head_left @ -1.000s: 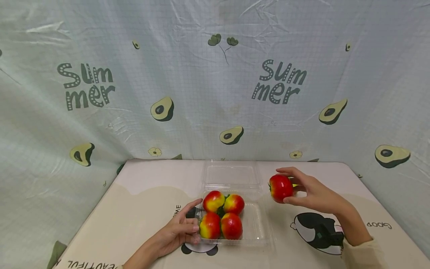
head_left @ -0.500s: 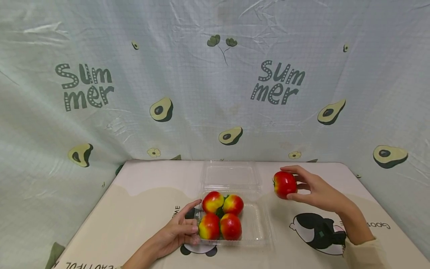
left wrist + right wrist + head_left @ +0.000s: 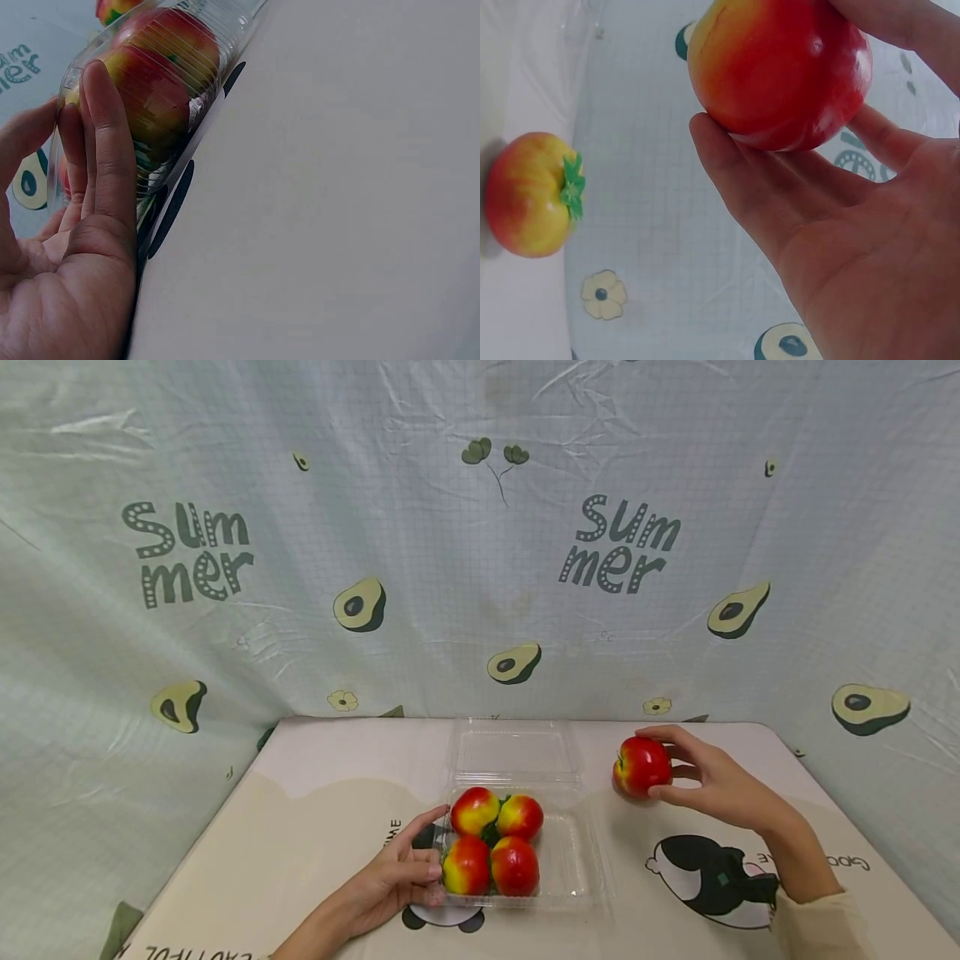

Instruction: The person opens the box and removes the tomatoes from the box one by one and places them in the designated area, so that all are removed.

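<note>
My right hand [image 3: 712, 781] grips a red and yellow tomato [image 3: 647, 765] at the right of the table, thumb and fingers round its sides. In the right wrist view another tomato [image 3: 532, 196] with green leaves lies on the table, apart from this hand; from the head it is mostly hidden behind the held one. A clear plastic container [image 3: 566, 881] sits mid-table, with several more tomatoes [image 3: 516, 866] in its left and middle part. My left hand [image 3: 390, 875] holds the container's left side, thumb near the rim and fingers along the outer wall [image 3: 161, 169].
The container's clear lid [image 3: 513, 752] is folded back flat on the table [image 3: 330, 827]. Inside the container, the right part shows bare plastic [image 3: 567, 852]. A printed curtain [image 3: 435, 543] stands behind the table and at both sides.
My right hand has moved a little to the right and away from me with the tomato, which has turned slightly. My left hand and the container have kept their places.
</note>
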Demonstrator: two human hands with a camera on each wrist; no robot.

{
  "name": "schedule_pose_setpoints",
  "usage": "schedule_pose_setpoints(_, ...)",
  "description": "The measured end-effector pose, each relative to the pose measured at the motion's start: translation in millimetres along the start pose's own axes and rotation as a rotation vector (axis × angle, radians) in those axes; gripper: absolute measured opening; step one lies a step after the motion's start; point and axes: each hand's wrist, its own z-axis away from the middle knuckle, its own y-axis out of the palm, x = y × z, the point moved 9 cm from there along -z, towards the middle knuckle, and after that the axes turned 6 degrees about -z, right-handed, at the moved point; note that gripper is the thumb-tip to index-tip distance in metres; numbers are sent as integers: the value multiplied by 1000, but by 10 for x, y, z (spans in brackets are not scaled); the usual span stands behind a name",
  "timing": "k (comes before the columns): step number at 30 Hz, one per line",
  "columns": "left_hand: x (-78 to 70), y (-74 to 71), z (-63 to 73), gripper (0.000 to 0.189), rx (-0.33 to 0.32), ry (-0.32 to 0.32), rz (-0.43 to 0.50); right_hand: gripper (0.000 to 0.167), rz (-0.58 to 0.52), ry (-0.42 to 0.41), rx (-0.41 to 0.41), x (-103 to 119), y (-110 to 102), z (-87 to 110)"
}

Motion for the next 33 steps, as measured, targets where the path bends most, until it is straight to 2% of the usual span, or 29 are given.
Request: schedule_pose_setpoints(33, -5, -4, 2, 89, -11, -4, -7, 66, 21, 52, -88, -256, -295, 89)
